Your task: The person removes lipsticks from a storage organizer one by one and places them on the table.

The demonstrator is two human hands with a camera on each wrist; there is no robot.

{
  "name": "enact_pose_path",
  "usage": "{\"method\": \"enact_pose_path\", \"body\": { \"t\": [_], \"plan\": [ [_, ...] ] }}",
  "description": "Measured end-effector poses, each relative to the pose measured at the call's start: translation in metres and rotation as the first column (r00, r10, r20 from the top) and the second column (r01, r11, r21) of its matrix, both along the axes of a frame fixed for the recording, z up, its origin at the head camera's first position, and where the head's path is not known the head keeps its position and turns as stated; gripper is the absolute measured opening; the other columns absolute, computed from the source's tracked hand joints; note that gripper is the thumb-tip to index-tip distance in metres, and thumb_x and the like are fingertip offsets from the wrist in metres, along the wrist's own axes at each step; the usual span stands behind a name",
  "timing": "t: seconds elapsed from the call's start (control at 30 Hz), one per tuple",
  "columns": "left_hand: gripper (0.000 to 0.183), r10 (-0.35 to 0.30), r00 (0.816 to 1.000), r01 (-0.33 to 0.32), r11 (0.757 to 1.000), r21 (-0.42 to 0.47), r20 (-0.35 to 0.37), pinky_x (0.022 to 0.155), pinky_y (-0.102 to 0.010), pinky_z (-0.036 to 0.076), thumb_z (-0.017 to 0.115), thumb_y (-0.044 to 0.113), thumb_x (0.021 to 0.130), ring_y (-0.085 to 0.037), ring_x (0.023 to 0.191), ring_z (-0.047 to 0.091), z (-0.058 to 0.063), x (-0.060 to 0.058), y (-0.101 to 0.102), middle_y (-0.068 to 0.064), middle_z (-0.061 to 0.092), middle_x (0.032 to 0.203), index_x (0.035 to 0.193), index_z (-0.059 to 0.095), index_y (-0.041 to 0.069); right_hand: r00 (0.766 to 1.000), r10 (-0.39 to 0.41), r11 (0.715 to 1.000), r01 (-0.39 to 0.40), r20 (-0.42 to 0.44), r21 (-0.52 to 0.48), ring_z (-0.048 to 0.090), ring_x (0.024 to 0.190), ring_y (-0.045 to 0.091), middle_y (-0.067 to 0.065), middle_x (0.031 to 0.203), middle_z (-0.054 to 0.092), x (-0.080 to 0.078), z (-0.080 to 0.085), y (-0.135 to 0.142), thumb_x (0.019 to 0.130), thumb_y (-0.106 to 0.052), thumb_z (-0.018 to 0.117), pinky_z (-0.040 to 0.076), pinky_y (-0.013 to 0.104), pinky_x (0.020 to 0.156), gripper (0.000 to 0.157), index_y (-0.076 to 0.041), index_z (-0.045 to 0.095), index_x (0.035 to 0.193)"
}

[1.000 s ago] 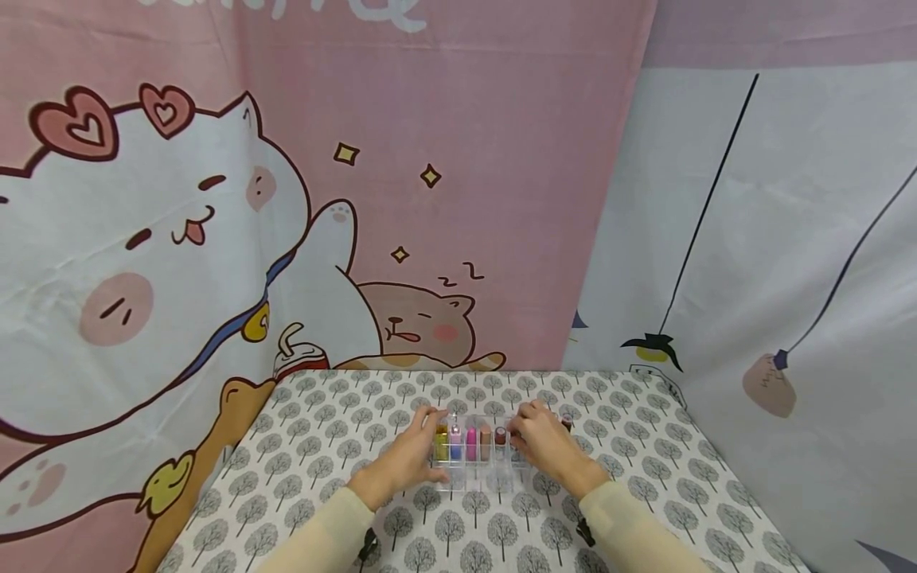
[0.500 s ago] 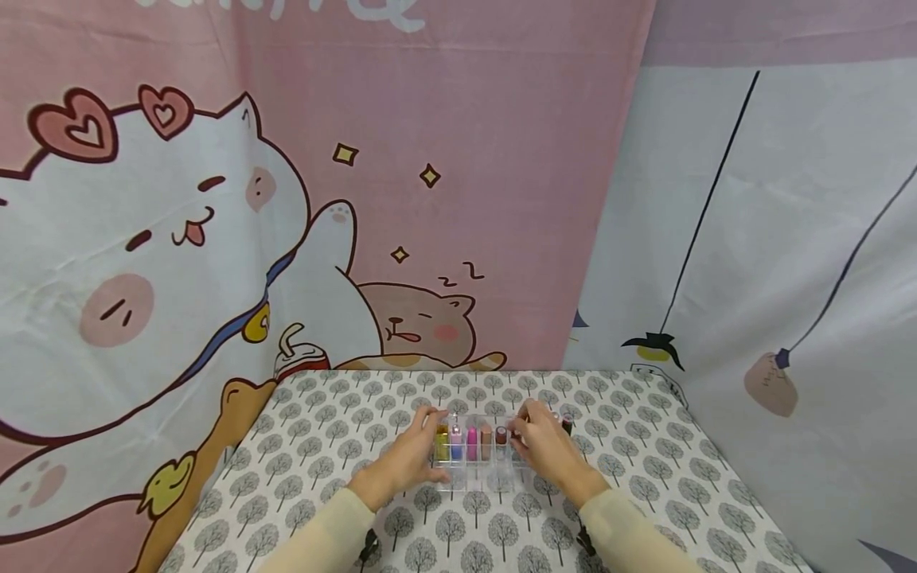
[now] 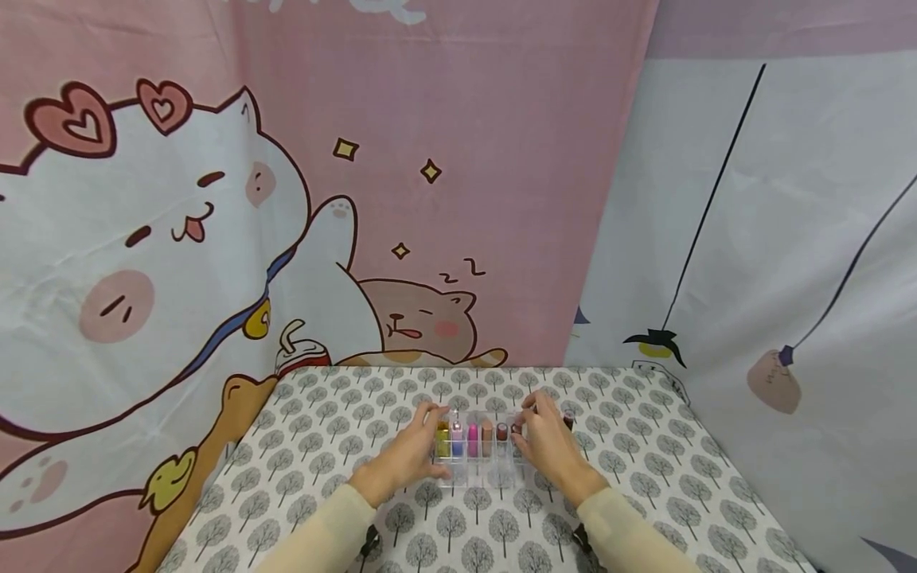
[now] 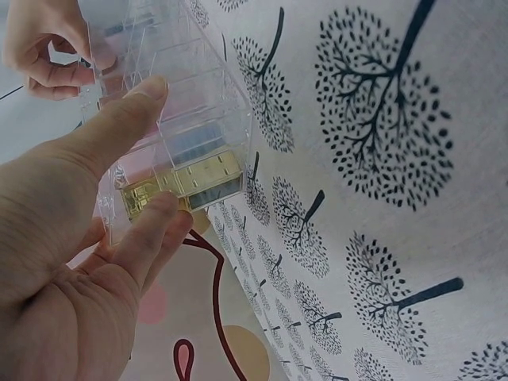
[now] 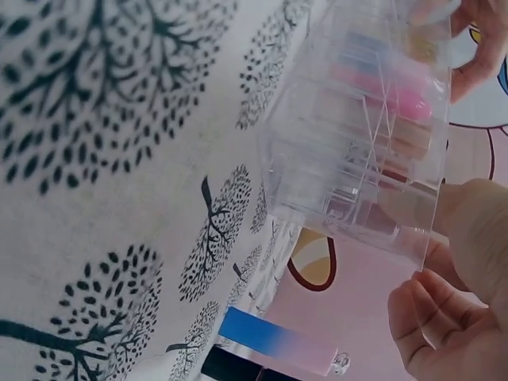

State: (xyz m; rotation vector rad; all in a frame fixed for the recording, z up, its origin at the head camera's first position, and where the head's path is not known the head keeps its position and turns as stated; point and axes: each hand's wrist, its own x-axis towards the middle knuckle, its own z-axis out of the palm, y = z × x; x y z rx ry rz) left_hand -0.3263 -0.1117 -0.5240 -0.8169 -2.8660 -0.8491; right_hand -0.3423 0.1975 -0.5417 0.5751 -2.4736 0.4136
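Note:
A clear plastic organizer point(image 3: 476, 476) with compartments stands on the table, holding a row of lip-colour tubes. My left hand point(image 3: 410, 451) grips its left end, thumb on the near side and fingers at the far side. Beside those fingers sits a gold-capped tube point(image 4: 208, 176). Further along come a pink tube point(image 3: 473, 440), a tan tube point(image 3: 487, 438) and a brown-capped lipstick point(image 3: 502, 432). My right hand point(image 3: 550, 442) is at the right end, its fingertips pinching a dark-capped lipstick point(image 3: 516, 429) in the end compartment. The clear walls partly blur that lipstick in the right wrist view.
Right of the organizer, partly behind my right hand, lie a blue-to-pink tube point(image 5: 278, 341) and a dark tube point(image 5: 238, 367). The table point(image 3: 322, 477) wears a tree-print cloth. A printed curtain point(image 3: 501, 199) hangs along its back edge.
The right hand has shifted slightly up and to the right, and the dark cap at its fingertips shows more. The left hand keeps its hold on the organizer.

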Motion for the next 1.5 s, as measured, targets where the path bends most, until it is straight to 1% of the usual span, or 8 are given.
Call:
{"method": "enact_pose_path", "body": {
  "t": [0.23,0.37,0.53,0.7,0.87,1.13,1.27,1.5],
  "plan": [
    [0.118,0.004,1.000,-0.005,1.000,0.006,0.023,0.085,-0.028,0.070,0.107,0.022,0.085,-0.016,0.099,0.071,-0.003,-0.001,0.000,-0.019,0.039,0.175,0.179,0.036,0.010,0.993,0.032,0.997,-0.024,0.117,-0.067,0.067,0.114,0.022,0.005,0.120,0.067,-0.004,0.001,0.006,0.091,-0.009,0.101,0.070,0.040,0.093,0.017,-0.008,0.086,0.100],
    [0.118,0.003,1.000,-0.003,1.000,0.014,0.029,0.086,-0.027,0.070,0.106,0.021,0.085,-0.022,0.102,0.074,-0.002,-0.001,0.000,-0.018,0.038,0.176,0.180,0.035,0.010,0.992,0.063,0.996,-0.056,0.109,-0.066,0.073,0.107,0.022,0.005,0.116,0.073,-0.006,0.004,0.008,0.091,-0.009,0.101,0.072,0.039,0.092,0.015,-0.009,0.088,0.097],
    [0.118,-0.004,1.000,0.003,1.000,0.024,0.025,0.083,-0.027,0.069,0.106,0.019,0.085,-0.018,0.098,0.072,0.001,0.000,0.000,-0.019,0.038,0.176,0.179,0.036,0.008,0.990,0.094,0.994,-0.088,0.109,-0.061,0.077,0.100,0.023,0.006,0.110,0.077,-0.007,0.007,0.008,0.093,-0.006,0.098,0.073,0.037,0.089,0.010,-0.009,0.088,0.095],
    [0.118,-0.004,1.000,0.003,1.000,0.020,0.019,0.079,-0.025,0.067,0.106,0.019,0.085,-0.007,0.091,0.064,0.000,-0.001,0.000,-0.019,0.039,0.175,0.179,0.036,0.009,0.989,0.084,0.996,-0.080,0.118,-0.033,0.077,0.100,0.021,0.005,0.110,0.079,-0.007,0.008,0.007,0.095,-0.008,0.097,0.073,0.036,0.089,0.010,-0.012,0.087,0.094],
    [0.120,0.006,1.000,-0.006,1.000,0.019,0.029,0.079,-0.023,0.067,0.106,0.019,0.084,-0.005,0.091,0.063,-0.001,-0.002,0.000,-0.017,0.039,0.175,0.180,0.035,0.010,0.995,0.045,0.999,-0.045,0.085,0.002,0.077,0.105,0.025,0.009,0.118,0.077,-0.003,0.008,0.006,0.094,-0.012,0.098,0.073,0.039,0.092,0.012,-0.008,0.087,0.097],
    [0.120,0.010,0.999,-0.011,0.999,0.030,0.039,0.080,-0.023,0.067,0.106,0.018,0.085,-0.017,0.098,0.071,-0.001,-0.003,-0.001,-0.018,0.037,0.177,0.181,0.034,0.010,0.996,0.008,0.996,-0.016,0.094,0.091,0.074,0.116,0.035,0.017,0.129,0.074,0.000,0.015,-0.002,0.091,-0.014,0.102,0.073,0.039,0.084,0.019,-0.007,0.085,0.089],
    [0.119,0.005,1.000,-0.006,1.000,0.023,0.023,0.083,-0.025,0.069,0.106,0.018,0.086,-0.023,0.102,0.075,0.000,-0.003,-0.001,-0.018,0.037,0.176,0.180,0.034,0.010,0.986,0.005,0.999,-0.010,0.169,0.033,0.075,0.116,0.034,0.017,0.131,0.072,-0.003,0.018,-0.002,0.092,-0.010,0.101,0.073,0.040,0.087,0.018,-0.007,0.083,0.089],
    [0.117,-0.016,1.000,0.016,0.999,0.030,-0.014,0.086,-0.029,0.071,0.107,0.018,0.084,-0.017,0.096,0.071,0.001,0.000,-0.001,-0.019,0.041,0.172,0.177,0.038,0.005,0.970,0.063,0.992,-0.036,0.237,-0.118,0.078,0.115,0.035,0.016,0.137,0.072,-0.006,0.015,0.004,0.090,-0.005,0.099,0.074,0.044,0.096,0.019,-0.002,0.085,0.102]
  ]
}}
